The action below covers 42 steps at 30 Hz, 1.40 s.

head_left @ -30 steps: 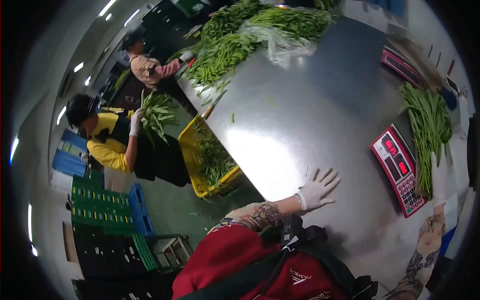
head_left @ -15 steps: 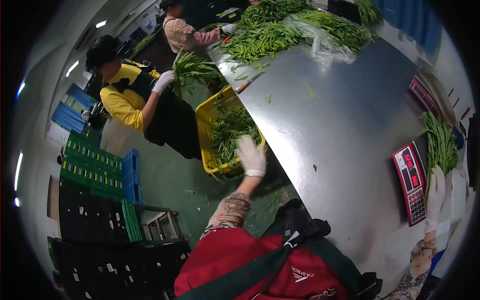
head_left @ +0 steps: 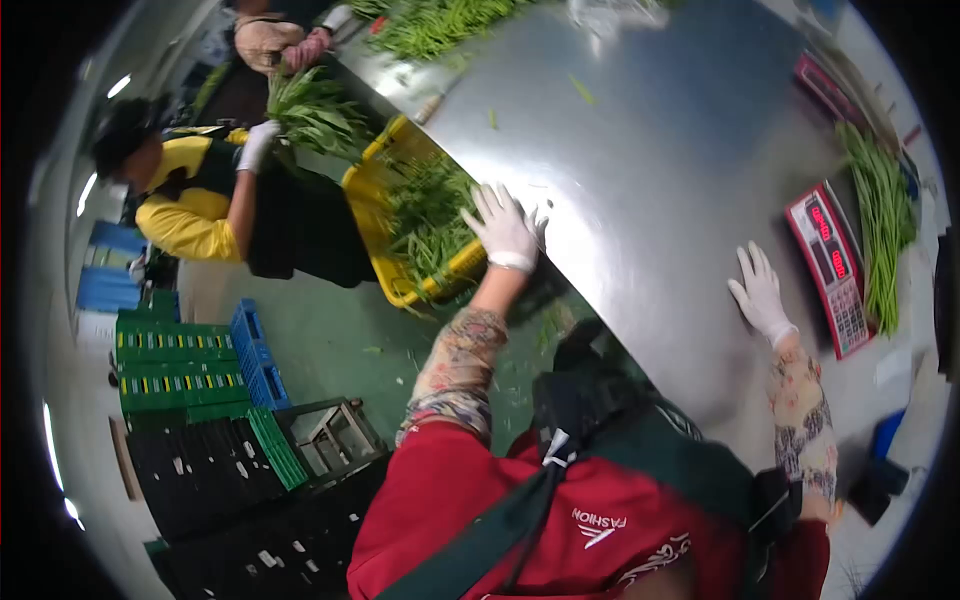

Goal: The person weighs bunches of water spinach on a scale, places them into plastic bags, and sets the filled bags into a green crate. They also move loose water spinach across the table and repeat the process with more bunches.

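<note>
My left hand (head_left: 503, 228), in a white glove, has its fingers spread at the edge of the metal table (head_left: 640, 170). Just left of it stands a yellow basket (head_left: 362, 190) holding loose leafy greens (head_left: 432, 205). My right hand (head_left: 762, 295), also gloved, is open with fingers apart over the tabletop. Nothing shows in either palm. Beside the right hand sits a red scale (head_left: 828, 270) with lit digits. A long bundle of green stems (head_left: 882, 235) lies at the scale's far side, apart from my hand.
Across the basket, a person in yellow sleeves (head_left: 190, 228) holds a bunch of greens (head_left: 315, 115). Another person's pink sleeve (head_left: 305, 50) shows behind. More greens (head_left: 440, 25) and a knife (head_left: 430, 108) lie on the table. Stacked green crates (head_left: 180, 365) stand at left.
My right hand has left the green bundle and moved left, over the table. My left hand has shifted from above the basket to the table edge. The view has turned.
</note>
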Available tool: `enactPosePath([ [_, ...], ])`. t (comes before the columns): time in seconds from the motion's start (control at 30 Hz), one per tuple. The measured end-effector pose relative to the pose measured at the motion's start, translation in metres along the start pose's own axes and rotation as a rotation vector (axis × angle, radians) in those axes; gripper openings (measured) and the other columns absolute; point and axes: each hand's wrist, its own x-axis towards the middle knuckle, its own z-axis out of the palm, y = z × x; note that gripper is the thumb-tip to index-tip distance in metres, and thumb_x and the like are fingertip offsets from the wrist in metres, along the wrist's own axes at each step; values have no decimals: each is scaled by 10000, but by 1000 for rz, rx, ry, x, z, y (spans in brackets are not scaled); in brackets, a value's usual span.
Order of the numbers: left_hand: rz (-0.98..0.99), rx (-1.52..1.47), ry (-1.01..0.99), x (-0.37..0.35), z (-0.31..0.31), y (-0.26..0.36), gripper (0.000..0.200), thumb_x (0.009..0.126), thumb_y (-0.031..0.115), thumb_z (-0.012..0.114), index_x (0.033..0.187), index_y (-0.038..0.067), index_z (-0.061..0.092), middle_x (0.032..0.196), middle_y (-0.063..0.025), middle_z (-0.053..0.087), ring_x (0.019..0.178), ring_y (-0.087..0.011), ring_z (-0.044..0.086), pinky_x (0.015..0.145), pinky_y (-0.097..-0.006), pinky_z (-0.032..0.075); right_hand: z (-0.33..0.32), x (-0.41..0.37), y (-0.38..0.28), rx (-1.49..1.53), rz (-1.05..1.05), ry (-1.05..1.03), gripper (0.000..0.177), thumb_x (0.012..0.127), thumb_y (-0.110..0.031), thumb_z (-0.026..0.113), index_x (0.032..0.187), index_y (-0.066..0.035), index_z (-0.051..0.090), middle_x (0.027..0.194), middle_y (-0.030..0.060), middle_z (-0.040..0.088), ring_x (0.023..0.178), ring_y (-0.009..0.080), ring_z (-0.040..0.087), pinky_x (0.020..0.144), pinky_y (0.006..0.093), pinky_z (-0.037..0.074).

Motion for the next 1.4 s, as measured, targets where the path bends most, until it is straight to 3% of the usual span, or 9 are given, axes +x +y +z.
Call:
enactPosePath([
  [0.03, 79, -181, 131, 6, 50, -11, 749, 887, 498, 439, 1435, 41, 211, 1513, -152, 161, 1400, -332, 112, 1070, -616, 50, 10, -6, -7, -179, -2, 13, 555, 946, -309, 430, 1408, -37, 286, 1468, 191, 241, 1361, 331, 225, 1102, 423, 198],
  [0.1, 240, -379, 59, 4, 11, 9, 768, 881, 514, 442, 1442, 50, 198, 1511, -166, 154, 1396, -347, 115, 1063, -622, 49, 31, -8, 3, -166, 12, 55, 563, 950, -299, 423, 1425, -50, 255, 1486, 173, 204, 1375, 314, 196, 1106, 435, 174],
  [0.13, 213, -458, -101, -4, 11, 22, 753, 883, 530, 428, 1443, 71, 220, 1505, -173, 171, 1393, -350, 124, 1061, -618, 58, 35, -5, 4, -158, 6, 90, 568, 952, -294, 420, 1434, -56, 239, 1495, 164, 186, 1382, 306, 182, 1109, 441, 163],
  [0.17, 245, -262, -70, -10, 14, 28, 725, 884, 537, 420, 1438, 99, 257, 1501, -171, 188, 1393, -344, 134, 1065, -613, 60, 36, -8, 3, -173, 6, 101, 564, 953, -285, 414, 1436, -58, 233, 1497, 159, 186, 1384, 302, 180, 1110, 437, 165],
  [0.27, 203, -361, -64, -10, 7, 31, 692, 882, 530, 427, 1428, 126, 296, 1494, -165, 216, 1383, -348, 166, 1067, -609, 67, 36, -8, 1, -160, -10, 196, 549, 949, -283, 433, 1428, -69, 269, 1484, 143, 234, 1373, 296, 217, 1107, 434, 187],
  [0.57, 267, -327, 14, -8, 11, 25, 681, 852, 471, 504, 1413, 128, 327, 1453, -167, 290, 1348, -359, 232, 1059, -601, 117, 24, -8, -16, -46, 25, 216, 515, 916, -236, 492, 1385, -71, 359, 1448, 134, 317, 1343, 291, 281, 1095, 435, 223],
  [0.9, 257, -302, -36, -7, 2, 27, 690, 840, 445, 526, 1410, 112, 325, 1455, -173, 278, 1344, -377, 231, 1061, -600, 108, 26, -7, -12, -35, 59, 151, 518, 911, -231, 486, 1382, -56, 360, 1448, 145, 312, 1350, 294, 268, 1100, 435, 210],
  [1.17, 251, -313, -62, -7, 1, 27, 687, 841, 430, 528, 1414, 114, 321, 1464, -177, 261, 1350, -388, 211, 1056, -614, 98, 19, -8, -15, -2, 9, 196, 521, 843, -109, 562, 1331, -16, 405, 1401, 186, 358, 1307, 327, 332, 1083, 445, 263],
  [1.4, 261, -292, -96, -8, -4, 28, 699, 846, 428, 520, 1424, 109, 293, 1469, -185, 250, 1354, -393, 202, 1057, -612, 97, 24, -9, -15, -1, 30, 174, 520, 862, -132, 531, 1345, -8, 383, 1403, 193, 351, 1315, 347, 310, 1087, 459, 246],
])
